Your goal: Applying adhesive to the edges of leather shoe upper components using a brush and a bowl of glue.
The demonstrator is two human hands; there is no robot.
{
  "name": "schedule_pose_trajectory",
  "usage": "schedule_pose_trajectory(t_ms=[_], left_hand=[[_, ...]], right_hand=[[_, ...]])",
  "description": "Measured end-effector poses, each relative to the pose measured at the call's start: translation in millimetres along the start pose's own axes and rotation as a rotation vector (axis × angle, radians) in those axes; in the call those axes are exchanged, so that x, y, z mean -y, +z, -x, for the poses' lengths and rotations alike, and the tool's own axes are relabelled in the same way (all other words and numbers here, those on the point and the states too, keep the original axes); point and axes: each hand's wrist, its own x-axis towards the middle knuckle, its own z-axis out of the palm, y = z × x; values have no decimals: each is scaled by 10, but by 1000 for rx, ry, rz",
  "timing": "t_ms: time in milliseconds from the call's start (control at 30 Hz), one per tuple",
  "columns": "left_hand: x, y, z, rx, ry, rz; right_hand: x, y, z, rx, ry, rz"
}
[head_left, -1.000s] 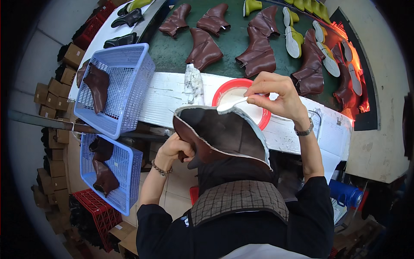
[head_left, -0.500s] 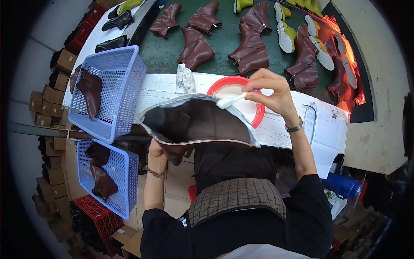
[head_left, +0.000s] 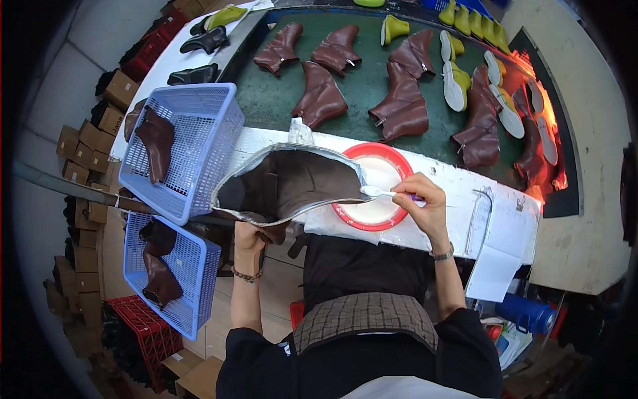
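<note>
My left hand [head_left: 251,241] grips a brown boot upper [head_left: 299,179] from below; most of its fingers are hidden under it. The upper gapes wide, showing a dark brown lining and a pale edge. My right hand [head_left: 427,205] pinches the handle of a toothbrush [head_left: 379,191], white with some purple. The brush head is at the right end of the upper's edge, over the bowl. Partly behind the upper stands a red-rimmed bowl [head_left: 403,166] of white liquid.
Several brown boots [head_left: 401,100] and yellow-green boots [head_left: 456,86] lie on a green surface [head_left: 266,100] beyond the white table [head_left: 452,179]. An orange-glowing opening [head_left: 555,156] is at right. Blue baskets [head_left: 219,126] with brown boots stand at left. Papers [head_left: 495,266] hang over the front edge.
My right hand and the toothbrush have moved down and to the right along the upper's edge. The upper sits further left relative to the bowl, uncovering more of it. The view has shifted slightly.
</note>
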Motion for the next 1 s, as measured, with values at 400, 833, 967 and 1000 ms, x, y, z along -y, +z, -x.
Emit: schedule_pose_trajectory(t_ms=[400,833,967,1000], left_hand=[[-63,516,-1623,-66,80,-486],[290,-699,-3368,-498,493,-2111],[429,-31,-3165,-155,328,-2152],[271,227,-2890,58,388,-2044]], right_hand=[[-1333,-438,147,-498,337,-138],[-1357,-284,135,-553,306,-104],[-1368,-397,190,-588,329,-129],[-1368,-405,190,-598,332,-120]])
